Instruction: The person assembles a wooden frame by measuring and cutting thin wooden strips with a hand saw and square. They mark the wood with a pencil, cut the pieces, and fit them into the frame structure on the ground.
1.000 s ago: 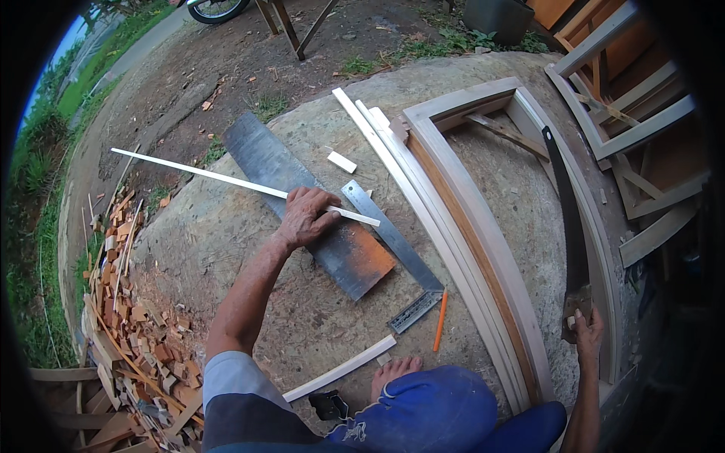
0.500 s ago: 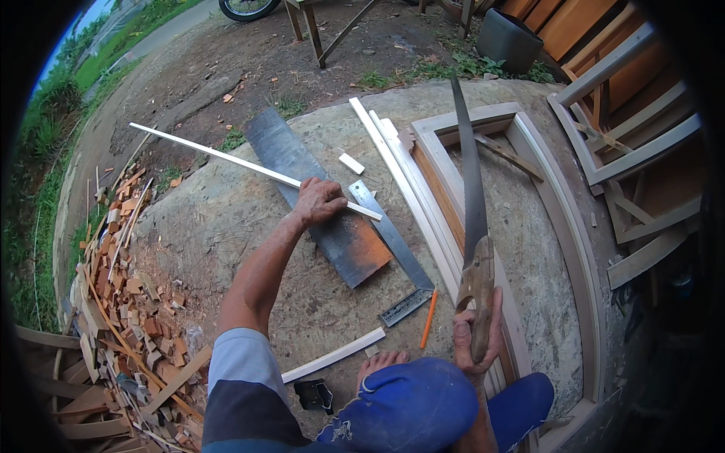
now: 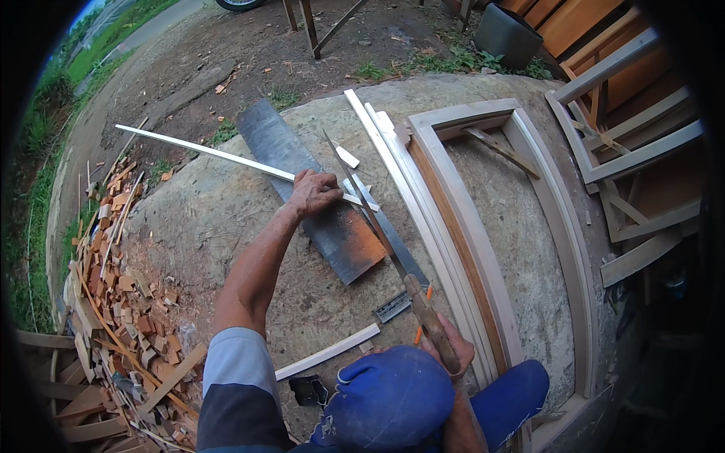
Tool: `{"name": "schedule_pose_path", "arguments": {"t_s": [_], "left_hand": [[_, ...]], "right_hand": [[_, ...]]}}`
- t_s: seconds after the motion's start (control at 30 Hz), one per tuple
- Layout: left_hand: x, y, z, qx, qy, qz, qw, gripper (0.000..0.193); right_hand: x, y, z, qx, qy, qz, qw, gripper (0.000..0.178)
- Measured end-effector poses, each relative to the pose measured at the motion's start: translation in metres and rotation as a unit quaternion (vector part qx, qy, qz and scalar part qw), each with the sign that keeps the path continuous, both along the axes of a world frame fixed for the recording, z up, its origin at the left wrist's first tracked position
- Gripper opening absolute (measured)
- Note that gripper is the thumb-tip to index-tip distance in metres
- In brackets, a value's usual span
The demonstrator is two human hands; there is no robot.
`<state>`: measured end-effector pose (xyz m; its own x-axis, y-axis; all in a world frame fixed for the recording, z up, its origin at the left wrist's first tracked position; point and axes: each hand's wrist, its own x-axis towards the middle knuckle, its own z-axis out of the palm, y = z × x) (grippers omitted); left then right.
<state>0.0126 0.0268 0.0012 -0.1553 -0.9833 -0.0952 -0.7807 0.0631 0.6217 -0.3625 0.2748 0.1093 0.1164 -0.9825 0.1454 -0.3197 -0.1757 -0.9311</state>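
Observation:
My left hand (image 3: 314, 193) is closed round a thin white wooden strip (image 3: 204, 153), pressing it down across a dark board (image 3: 276, 151) with an orange-stained near end. The strip's short end sticks out to the right of my fingers. In my right hand (image 3: 451, 346) is the wooden handle of a handsaw (image 3: 390, 246). Its blade points up and left, crossing the strip's short end just right of my left hand; whether the teeth touch the wood I cannot tell. Under the blade lies a metal try square (image 3: 404, 257), and an orange pencil (image 3: 418, 334) is partly hidden by the saw handle.
Long white strips (image 3: 396, 170) lie beside a wooden frame (image 3: 476, 219) on the right. A small white offcut (image 3: 347, 156) sits beyond the blade, and a longer loose strip (image 3: 328, 352) lies near my knee. Wood scraps (image 3: 143, 325) are heaped at the left. More frames (image 3: 634, 143) lean at far right.
My right hand has swung the handsaw down and left, from upright over the frame to across the strip's short end. My left hand still holds the strip on the board.

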Motion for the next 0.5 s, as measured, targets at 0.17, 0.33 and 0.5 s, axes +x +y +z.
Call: {"name": "schedule_pose_path", "arguments": {"t_s": [0.17, 0.33, 0.5], "left_hand": [[-0.004, 0.0, -0.001, 0.003, 0.004, 0.025, 1.0, 0.026], [-0.003, 0.0, -0.002, -0.002, -0.003, 0.027, 1.0, 0.027], [-0.003, 0.0, -0.002, 0.005, -0.005, 0.026, 1.0, 0.027]], "right_hand": [[-0.01, 0.003, 0.001, -0.023, 0.037, 0.021, 0.999, 0.057], [-0.012, 0.013, 0.002, 0.013, 0.048, 0.026, 0.998, 0.055], [-0.009, 0.017, -0.006, 0.003, 0.038, 0.015, 0.999, 0.055]]}}
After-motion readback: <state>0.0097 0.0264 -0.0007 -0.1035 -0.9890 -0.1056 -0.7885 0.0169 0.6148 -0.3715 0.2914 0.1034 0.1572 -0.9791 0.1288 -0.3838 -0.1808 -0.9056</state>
